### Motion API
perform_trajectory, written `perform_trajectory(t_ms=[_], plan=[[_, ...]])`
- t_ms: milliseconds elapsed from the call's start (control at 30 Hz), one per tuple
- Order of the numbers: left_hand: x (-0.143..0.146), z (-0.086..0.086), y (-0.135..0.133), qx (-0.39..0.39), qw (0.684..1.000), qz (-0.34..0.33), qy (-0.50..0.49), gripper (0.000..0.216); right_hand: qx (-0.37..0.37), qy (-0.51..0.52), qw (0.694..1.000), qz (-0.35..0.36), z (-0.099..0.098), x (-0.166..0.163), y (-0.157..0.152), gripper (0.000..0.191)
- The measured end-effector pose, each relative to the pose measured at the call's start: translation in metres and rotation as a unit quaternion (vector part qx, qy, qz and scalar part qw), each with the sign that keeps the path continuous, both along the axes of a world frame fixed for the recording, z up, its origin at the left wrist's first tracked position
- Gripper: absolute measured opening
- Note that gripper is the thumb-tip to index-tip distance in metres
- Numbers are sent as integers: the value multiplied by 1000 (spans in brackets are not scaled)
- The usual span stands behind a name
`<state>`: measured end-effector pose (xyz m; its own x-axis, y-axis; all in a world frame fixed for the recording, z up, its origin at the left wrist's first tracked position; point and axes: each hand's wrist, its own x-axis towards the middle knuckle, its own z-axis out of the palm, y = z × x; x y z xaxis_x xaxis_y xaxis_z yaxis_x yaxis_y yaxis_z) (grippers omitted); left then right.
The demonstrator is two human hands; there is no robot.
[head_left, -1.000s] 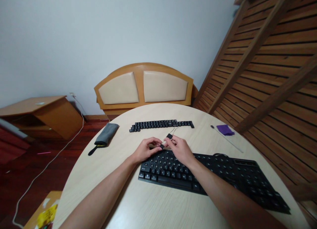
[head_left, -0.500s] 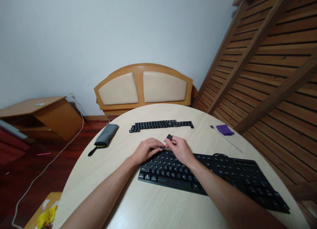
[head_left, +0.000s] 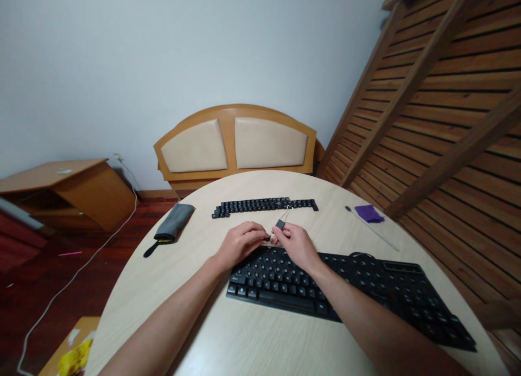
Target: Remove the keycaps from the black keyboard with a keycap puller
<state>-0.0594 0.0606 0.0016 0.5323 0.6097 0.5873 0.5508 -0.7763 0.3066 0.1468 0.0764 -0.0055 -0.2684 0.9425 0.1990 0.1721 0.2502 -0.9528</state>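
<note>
A black keyboard (head_left: 280,299) lies in front of me, with many keycaps off its upper rows and bare switch posts showing. Over its far left edge, my left hand (head_left: 243,241) pinches a small black keycap (head_left: 267,238) between thumb and fingers. Close beside it, my right hand (head_left: 298,244) is closed on a keycap puller by its dark grey handle (head_left: 280,224). The puller's wire loops (head_left: 287,212) point away from me, toward the rows of removed black keycaps (head_left: 256,204) on the table. My right forearm covers part of the keyboard.
A grey cloth pouch (head_left: 176,222) with a black strap lies at the left of the round table (head_left: 203,343). To the right are a purple cloth (head_left: 369,214) and a thin brush (head_left: 372,228). A slatted wooden panel (head_left: 456,148) leans at the right.
The keycap in my left hand has risen slightly off the keyboard's far edge. My right hand has tilted the puller, so its handle face and wire loops show more clearly.
</note>
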Motion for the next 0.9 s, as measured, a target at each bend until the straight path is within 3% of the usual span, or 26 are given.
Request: perform_trajectory(t_ms=[133, 333, 533, 900], plan=[[-12, 4, 15, 68, 990, 113, -58, 16, -1, -5, 1000, 6, 0, -1, -2, 33], [-53, -7, 40, 72, 958, 273, -48, 17, 2, -9, 1000, 9, -4, -3, -2, 32], [-71, -23, 51, 47, 951, 306, 1, 15, 4, -13, 1000, 8, -7, -3, -2, 29], [-75, -30, 56, 26, 945, 325, 30, 12, -1, -14, 1000, 15, -4, -3, -4, 27]])
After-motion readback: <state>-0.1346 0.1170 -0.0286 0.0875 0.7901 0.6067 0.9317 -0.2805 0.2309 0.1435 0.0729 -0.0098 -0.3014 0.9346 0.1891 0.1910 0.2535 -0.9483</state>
